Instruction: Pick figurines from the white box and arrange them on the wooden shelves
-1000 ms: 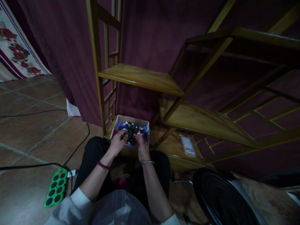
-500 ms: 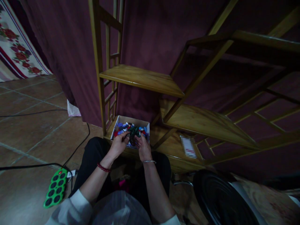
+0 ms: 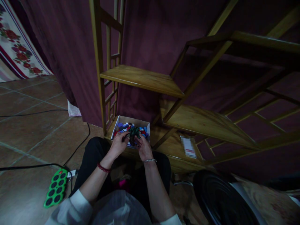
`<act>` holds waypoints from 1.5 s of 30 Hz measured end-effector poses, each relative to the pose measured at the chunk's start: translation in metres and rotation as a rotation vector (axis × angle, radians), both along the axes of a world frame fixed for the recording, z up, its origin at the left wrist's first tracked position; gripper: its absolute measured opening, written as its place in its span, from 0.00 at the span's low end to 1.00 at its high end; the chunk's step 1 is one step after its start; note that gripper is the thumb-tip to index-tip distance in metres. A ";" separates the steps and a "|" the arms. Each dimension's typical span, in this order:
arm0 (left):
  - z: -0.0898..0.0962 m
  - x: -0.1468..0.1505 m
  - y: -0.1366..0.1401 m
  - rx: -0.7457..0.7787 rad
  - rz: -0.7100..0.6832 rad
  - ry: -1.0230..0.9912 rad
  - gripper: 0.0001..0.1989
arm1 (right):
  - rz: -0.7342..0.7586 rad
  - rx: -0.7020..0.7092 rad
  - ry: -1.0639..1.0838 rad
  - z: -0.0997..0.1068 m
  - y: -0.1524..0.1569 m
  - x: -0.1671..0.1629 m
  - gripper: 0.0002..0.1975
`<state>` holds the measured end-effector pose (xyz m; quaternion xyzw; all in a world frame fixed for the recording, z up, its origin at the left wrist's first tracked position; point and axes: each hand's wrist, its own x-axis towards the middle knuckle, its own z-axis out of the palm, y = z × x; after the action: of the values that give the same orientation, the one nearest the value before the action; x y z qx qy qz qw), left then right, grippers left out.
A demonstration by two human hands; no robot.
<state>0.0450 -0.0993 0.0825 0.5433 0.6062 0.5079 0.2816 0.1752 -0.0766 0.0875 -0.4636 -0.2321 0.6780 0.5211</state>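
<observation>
A white open-topped box [image 3: 148,127] stands on the low wooden shelf in front of me, filled with small red, blue, purple and white pieces [image 3: 124,125]. Over its near side, a dark green and brown object [image 3: 134,132] with a jagged outline sits between my two hands; its kind is too dark to make out. My left hand [image 3: 119,143] has its fingers closed on the object's left side. From the right, my right hand [image 3: 143,147] grips the same object with thumb and fingers. The fingertips are partly lost in shadow.
A wooden shelf unit [image 3: 140,78] with slanted posts rises before me against a purple curtain [image 3: 70,62]. A blurred white packet [image 3: 188,147] lies on the low shelf. A green power strip [image 3: 55,187] with black cables lies on the floor, and a round black seat [image 3: 222,200] stands at right.
Both hands stay over the box with the dark green object. My right hand has shifted very slightly and its fingers have moved a little; little else differs.
</observation>
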 end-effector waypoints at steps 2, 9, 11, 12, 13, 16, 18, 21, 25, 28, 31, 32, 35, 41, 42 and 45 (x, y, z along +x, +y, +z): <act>0.000 0.001 0.000 0.002 0.019 0.004 0.13 | -0.001 -0.009 0.002 0.001 0.000 0.000 0.12; -0.002 0.003 0.004 0.013 0.022 -0.031 0.10 | 0.040 -0.027 -0.006 0.004 -0.001 0.002 0.12; -0.002 0.003 0.004 0.021 0.026 -0.049 0.10 | 0.054 -0.022 -0.018 0.004 -0.001 0.002 0.12; -0.003 0.003 0.005 0.026 0.028 -0.058 0.09 | 0.052 -0.022 -0.020 0.004 -0.001 0.002 0.12; -0.003 0.003 0.005 0.031 0.026 -0.062 0.09 | 0.047 -0.024 -0.019 0.003 -0.001 0.002 0.12; -0.003 0.003 0.004 0.039 0.012 -0.049 0.09 | 0.032 -0.026 -0.013 0.001 0.000 0.002 0.11; -0.002 0.003 0.004 0.029 0.025 -0.041 0.08 | 0.041 -0.017 -0.004 -0.001 0.000 0.002 0.11; 0.000 0.003 0.003 0.000 0.061 -0.062 0.12 | 0.042 -0.006 0.017 -0.002 0.000 0.002 0.12; 0.004 0.003 0.001 0.012 0.026 -0.040 0.20 | 0.035 -0.011 0.017 -0.003 0.001 0.001 0.13; 0.006 0.002 0.001 0.040 0.009 0.007 0.20 | 0.044 -0.004 0.003 -0.002 0.001 -0.001 0.13; 0.004 0.002 0.002 0.047 0.021 0.011 0.19 | 0.037 -0.006 -0.008 -0.001 0.000 -0.002 0.12; 0.004 0.002 0.002 0.045 0.024 0.003 0.19 | 0.038 -0.003 -0.003 -0.001 0.000 -0.002 0.12; 0.004 0.003 0.001 0.030 0.031 -0.042 0.18 | 0.046 0.011 0.020 -0.001 -0.001 -0.001 0.13; 0.017 0.005 -0.003 -0.012 0.063 -0.030 0.17 | 0.039 0.031 0.000 -0.001 -0.002 0.001 0.15; 0.020 0.006 -0.003 -0.009 0.062 0.010 0.17 | 0.042 0.032 -0.001 0.000 -0.002 0.001 0.15; 0.023 0.006 -0.004 0.022 0.061 0.137 0.17 | 0.046 0.022 0.003 0.001 -0.003 0.001 0.17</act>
<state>0.0510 -0.1033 0.1059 0.5613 0.6346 0.4845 0.2178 0.1762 -0.0793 0.0888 -0.4512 -0.2493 0.6880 0.5109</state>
